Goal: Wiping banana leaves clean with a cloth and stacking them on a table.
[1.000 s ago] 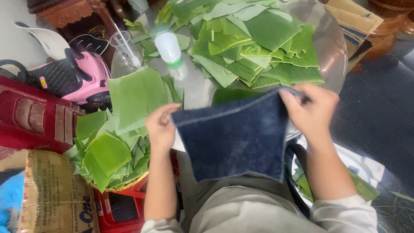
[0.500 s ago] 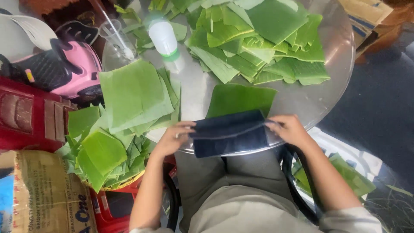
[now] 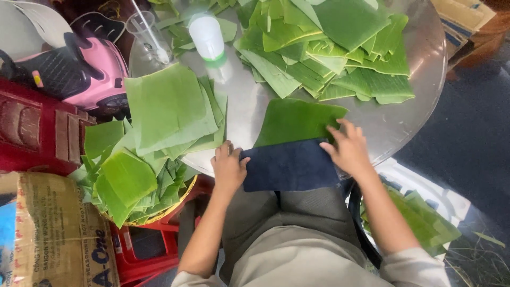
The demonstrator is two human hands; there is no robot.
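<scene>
I see both hands flat on the cloth (image 3: 289,166) at the tabletop (image 3: 414,114) near edge: left hand (image 3: 228,169) fingers together, right hand (image 3: 348,149) fingers spread, over a leaf (image 3: 297,121)

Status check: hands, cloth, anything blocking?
Left hand and right hand both flat on folded dark blue cloth. Cloth overlaps single green banana leaf piece at round metal table edge. Nothing blocking.

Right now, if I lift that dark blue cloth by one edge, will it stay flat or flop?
The dark blue cloth would likely flop: it drapes over the round metal table edge. It probably weighs little. It may drag the banana leaf piece it overlaps.
</scene>
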